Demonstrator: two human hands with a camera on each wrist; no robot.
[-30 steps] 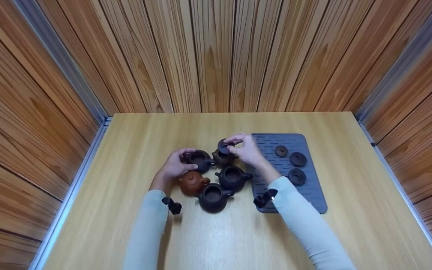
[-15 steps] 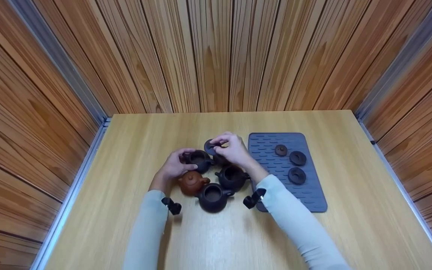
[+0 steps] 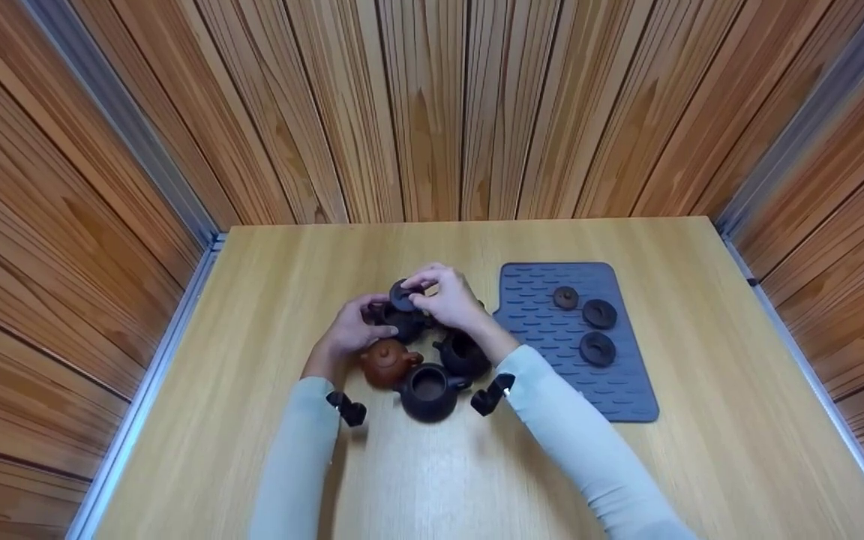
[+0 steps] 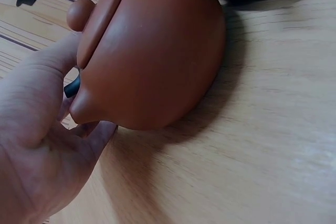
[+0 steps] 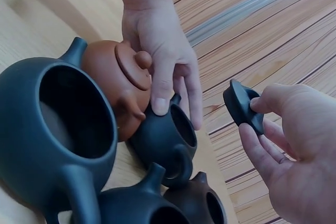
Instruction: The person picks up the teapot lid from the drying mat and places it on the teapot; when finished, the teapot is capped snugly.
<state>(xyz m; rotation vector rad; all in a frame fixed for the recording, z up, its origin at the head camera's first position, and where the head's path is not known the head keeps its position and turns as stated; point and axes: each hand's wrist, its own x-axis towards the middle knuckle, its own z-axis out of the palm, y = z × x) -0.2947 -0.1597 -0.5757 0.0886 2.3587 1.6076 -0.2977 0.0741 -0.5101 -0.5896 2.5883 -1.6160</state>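
Observation:
My right hand pinches a dark round teapot lid between thumb and fingers. In the head view the lid is above the lidless dark teapot at the back left; the right wrist view shows them apart. My left hand grips that teapot, thumb on the near side and fingers round the far side. In front of it stands a reddish-brown teapot with its lid on, which hides most of the gripped teapot in the left wrist view.
A large dark lidless teapot stands nearest the person. Another dark teapot and a smaller brownish one are at the right, partly behind my right arm. Several lids, such as a small brown lid, lie on the grey mat.
My right hand has carried the lid leftward from above the smaller brownish teapot to above the teapot that my left hand grips. The left hand has stayed in place.

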